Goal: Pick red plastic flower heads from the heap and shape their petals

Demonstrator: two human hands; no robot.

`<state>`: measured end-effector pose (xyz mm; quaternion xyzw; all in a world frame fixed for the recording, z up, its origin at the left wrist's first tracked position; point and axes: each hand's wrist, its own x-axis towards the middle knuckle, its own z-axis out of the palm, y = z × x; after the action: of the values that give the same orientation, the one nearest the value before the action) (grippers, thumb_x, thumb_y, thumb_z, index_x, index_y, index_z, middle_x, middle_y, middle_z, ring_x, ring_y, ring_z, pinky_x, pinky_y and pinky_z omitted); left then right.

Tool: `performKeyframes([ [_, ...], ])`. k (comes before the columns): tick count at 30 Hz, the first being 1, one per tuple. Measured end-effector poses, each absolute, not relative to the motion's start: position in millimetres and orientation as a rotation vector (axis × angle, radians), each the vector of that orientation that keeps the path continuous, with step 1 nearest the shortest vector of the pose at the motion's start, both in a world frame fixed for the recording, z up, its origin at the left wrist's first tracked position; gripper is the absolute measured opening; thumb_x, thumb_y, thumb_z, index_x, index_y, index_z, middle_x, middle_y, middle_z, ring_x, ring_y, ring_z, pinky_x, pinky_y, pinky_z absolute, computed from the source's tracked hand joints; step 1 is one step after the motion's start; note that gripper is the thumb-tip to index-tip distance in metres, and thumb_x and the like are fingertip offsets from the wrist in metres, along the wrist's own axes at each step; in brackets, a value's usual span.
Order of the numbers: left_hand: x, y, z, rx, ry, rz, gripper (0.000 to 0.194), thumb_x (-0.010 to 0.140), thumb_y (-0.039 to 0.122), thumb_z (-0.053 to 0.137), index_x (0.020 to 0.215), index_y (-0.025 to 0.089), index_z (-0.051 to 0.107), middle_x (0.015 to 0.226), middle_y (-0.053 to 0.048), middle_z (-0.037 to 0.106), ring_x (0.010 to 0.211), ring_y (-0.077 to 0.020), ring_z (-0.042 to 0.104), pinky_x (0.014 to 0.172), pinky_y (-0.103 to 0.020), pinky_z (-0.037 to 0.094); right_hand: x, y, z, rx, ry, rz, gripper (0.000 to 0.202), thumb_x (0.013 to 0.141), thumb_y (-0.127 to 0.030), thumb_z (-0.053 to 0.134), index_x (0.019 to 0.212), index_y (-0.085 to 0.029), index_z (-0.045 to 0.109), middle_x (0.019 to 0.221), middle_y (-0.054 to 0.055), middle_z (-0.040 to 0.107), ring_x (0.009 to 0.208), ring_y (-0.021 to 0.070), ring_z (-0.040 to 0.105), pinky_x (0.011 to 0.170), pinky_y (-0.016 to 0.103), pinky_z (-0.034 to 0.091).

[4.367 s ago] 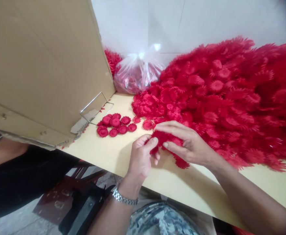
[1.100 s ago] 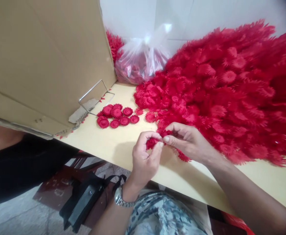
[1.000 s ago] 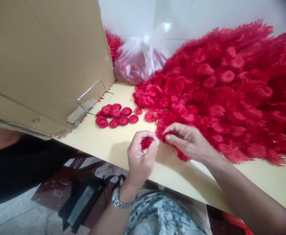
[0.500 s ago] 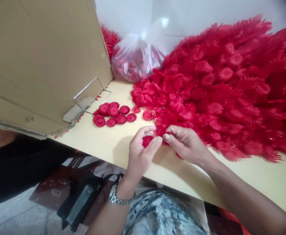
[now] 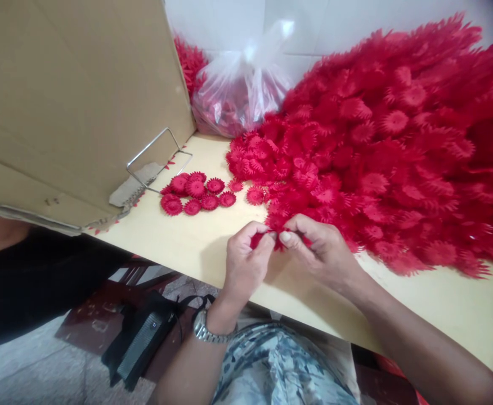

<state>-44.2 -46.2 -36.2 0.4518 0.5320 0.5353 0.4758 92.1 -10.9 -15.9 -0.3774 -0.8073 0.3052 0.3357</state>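
Observation:
Both hands meet above the table at the front edge of a large red flower heap. My left hand [image 5: 246,261] is closed, thumb and index finger pinching a red artificial flower piece [image 5: 256,239], most of it hidden by the fingers. My right hand [image 5: 323,247] is closed too, its thumb and forefinger gripping the piece's right side close to the left fingertips. The heap of loose red flower pieces [image 5: 381,152] spreads behind and to the right. Left of the hands lies a small group of compact round red flowers [image 5: 196,188] with notched rims.
A cardboard sheet [image 5: 81,101] stands at the left with a bent wire frame [image 5: 147,149] by its foot. At the back, a tied clear plastic bag [image 5: 240,95] holds red pieces. A person's dark clothing [image 5: 48,281] shows at lower left. The pale table [image 5: 179,239] ends before my lap.
My left fingers have closed in from a looser curl, so less of the red piece shows. Their tips now pinch beside the right fingertips. The right hand has barely moved.

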Motion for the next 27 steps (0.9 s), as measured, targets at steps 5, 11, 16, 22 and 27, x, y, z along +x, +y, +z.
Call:
performKeyframes([
  [5,-37,-49,-28,1.232,1.272,1.283,0.016,0.086,0.021,0.047,0.070,0.018,0.051,0.059,0.005,0.040,0.054,-0.0076,0.036,0.051,-0.020,0.031,93,-5,-23,-0.886,-2.238,0.190,0.030,0.092,-0.023,0.039,0.063,-0.020,0.037,0.053,-0.004,0.037,0.048,0.0090,0.036,0.048,0.022,0.026],
  [11,-34,-52,-28,1.235,1.246,1.326,0.013,0.088,0.022,0.045,0.076,0.019,0.049,0.063,0.004,0.042,0.057,-0.0085,0.038,0.054,-0.021,0.033,92,-6,-22,-0.818,-2.253,0.126,0.033,0.095,-0.026,0.033,0.063,-0.021,0.034,0.053,-0.004,0.037,0.048,0.0100,0.037,0.050,0.023,0.028],
  [16,-34,-50,-33,1.193,1.254,1.309,0.017,0.089,0.027,0.046,0.074,0.020,0.048,0.060,0.005,0.040,0.054,-0.0080,0.036,0.052,-0.021,0.032,93,-3,-20,-0.849,-2.247,0.140,0.035,0.095,-0.028,0.036,0.061,-0.021,0.034,0.052,-0.004,0.036,0.048,0.0096,0.036,0.049,0.023,0.027],
  [22,-33,-51,-33,1.088,1.275,1.379,0.015,0.087,0.030,0.050,0.077,0.019,0.052,0.063,0.004,0.046,0.054,-0.0069,0.040,0.051,-0.020,0.033,99,-3,-19,-0.925,-2.152,0.616,0.021,0.089,-0.032,0.050,0.072,-0.019,0.047,0.060,-0.004,0.048,0.053,0.0086,0.046,0.050,0.020,0.034],
  [27,-34,-53,-35,1.056,1.320,1.359,0.014,0.086,0.031,0.053,0.080,0.019,0.056,0.062,0.004,0.049,0.052,-0.0065,0.041,0.049,-0.019,0.033,98,-4,-17,-0.872,-2.003,0.913,0.012,0.088,-0.021,0.050,0.078,-0.017,0.054,0.069,-0.001,0.054,0.064,0.0103,0.050,0.059,0.022,0.039],
])
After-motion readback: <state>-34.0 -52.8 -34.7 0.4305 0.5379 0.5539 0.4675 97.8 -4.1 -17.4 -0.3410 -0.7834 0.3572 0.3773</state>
